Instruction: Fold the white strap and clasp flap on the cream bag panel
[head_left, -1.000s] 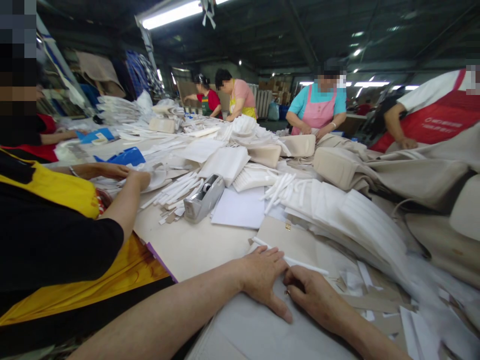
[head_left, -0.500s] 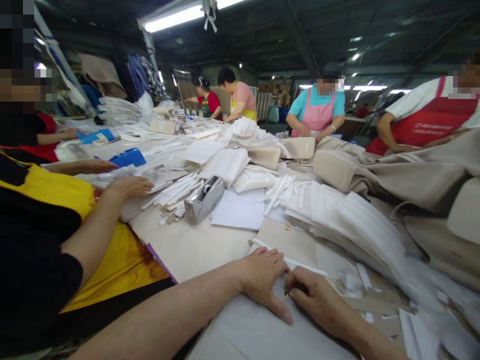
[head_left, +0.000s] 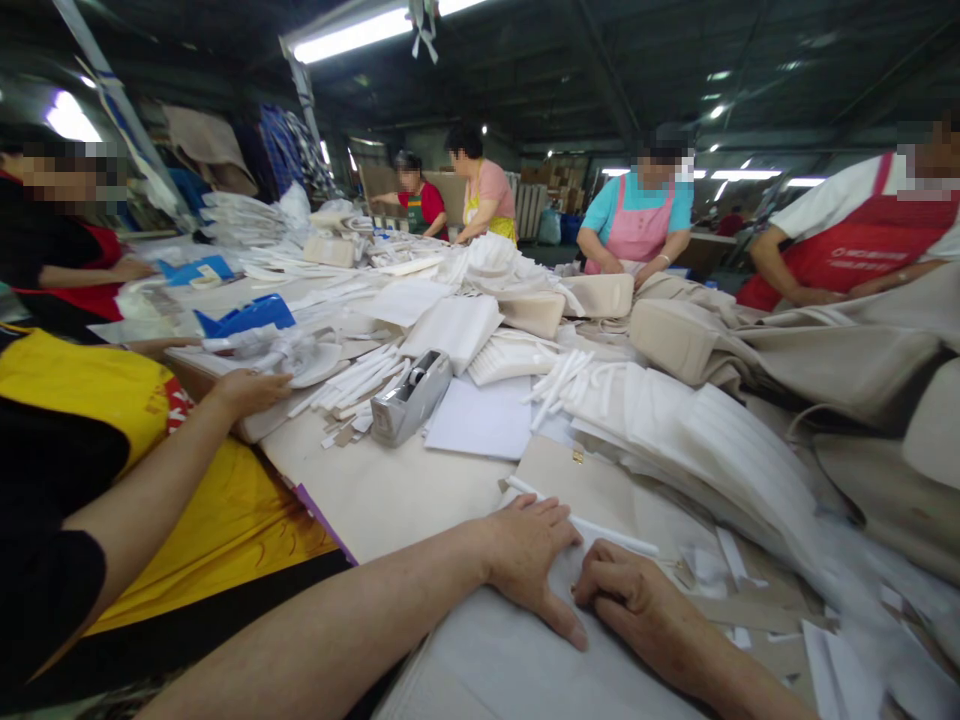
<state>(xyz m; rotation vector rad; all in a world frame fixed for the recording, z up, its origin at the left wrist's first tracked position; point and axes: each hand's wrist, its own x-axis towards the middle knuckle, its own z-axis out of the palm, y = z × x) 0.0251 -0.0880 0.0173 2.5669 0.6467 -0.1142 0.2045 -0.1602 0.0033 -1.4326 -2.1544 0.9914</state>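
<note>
My left hand lies flat with fingers spread on a pale grey, soft-looking sheet-covered piece at the table's near edge. Close beside it, my right hand is closed, thumb and forefinger pinched at a tiny brass-coloured metal bit on that piece. Most of this bit is hidden by the fingers. Just beyond my hands lies a beige panel with a small gold clasp, and a thin white foam strip crosses its near side.
A grey tape dispenser stands ahead beside a white sheet. White foam padding and beige bags are piled to the right. At left, a co-worker in a yellow apron handles white wrapping near a blue tape dispenser.
My left hand stays put, while my right fingers curl in slightly more. The co-worker at left has drawn both hands back and lower, away from the blue dispenser.
</note>
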